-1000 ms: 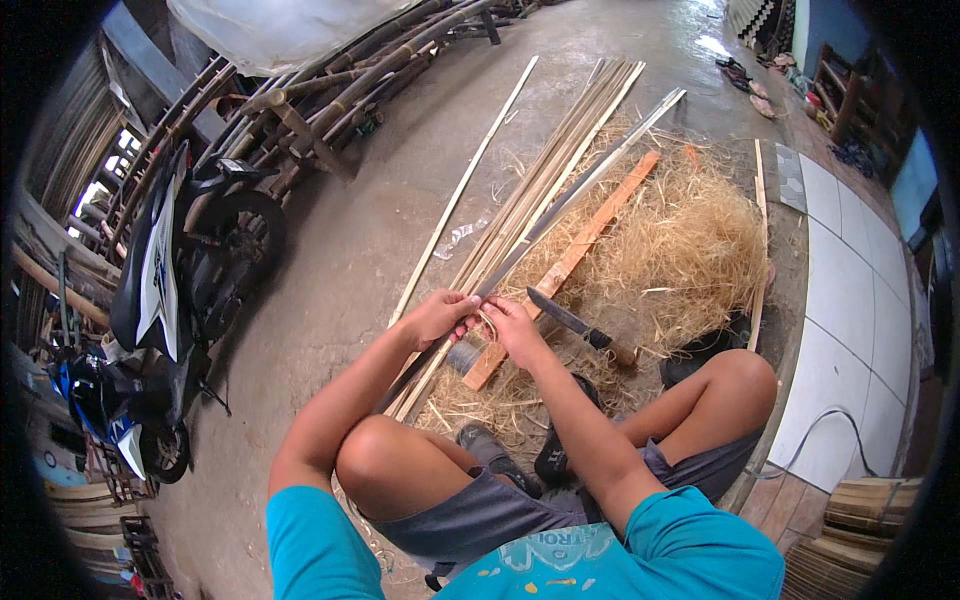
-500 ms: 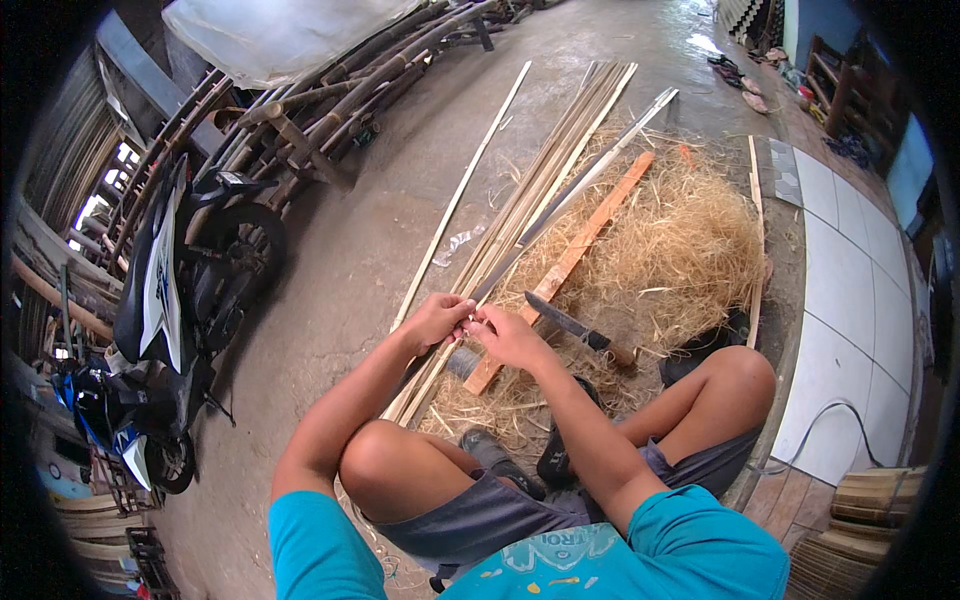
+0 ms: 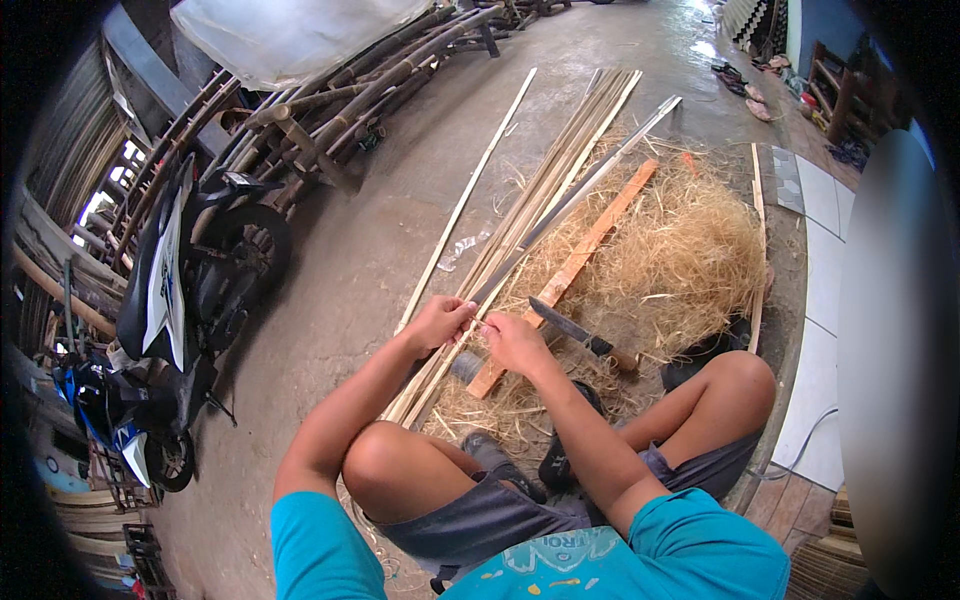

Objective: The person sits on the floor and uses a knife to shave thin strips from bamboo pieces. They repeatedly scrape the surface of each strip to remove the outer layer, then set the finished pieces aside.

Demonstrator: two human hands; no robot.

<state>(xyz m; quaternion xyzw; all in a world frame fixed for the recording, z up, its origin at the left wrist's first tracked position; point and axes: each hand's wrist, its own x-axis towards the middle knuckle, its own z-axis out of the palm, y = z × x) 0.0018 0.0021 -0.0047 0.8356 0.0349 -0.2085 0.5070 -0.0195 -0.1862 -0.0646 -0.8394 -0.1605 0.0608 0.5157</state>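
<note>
My left hand (image 3: pixel 442 325) is closed in a pinch over a long dark grey strip (image 3: pixel 545 222); I cannot tell whether it grips the strip. My right hand (image 3: pixel 515 342) is closed beside it, fingertips together. What the fingers hold is too small to make out, though a thin pale bit shows between them. Under and beyond my hands lies a bundle of long bamboo strips (image 3: pixel 580 140). To the right, an orange-brown wooden board (image 3: pixel 600 228) slants across the floor. A knife (image 3: pixel 573 325) with a wooden handle rests across it, close to my right hand.
A heap of pale shavings (image 3: pixel 690 235) spreads right of the board. One separate strip (image 3: pixel 470 190) lies to the left. A motorbike (image 3: pixel 165 280) and stacked poles (image 3: pixel 340 120) stand further left. A blurred pale shape (image 3: pixel 885 380) covers the right edge, over white tiles (image 3: pixel 800 390).
My hands have drawn slightly apart, the right one moving a little to the right. A blurred pale shape has come in at the right edge.
</note>
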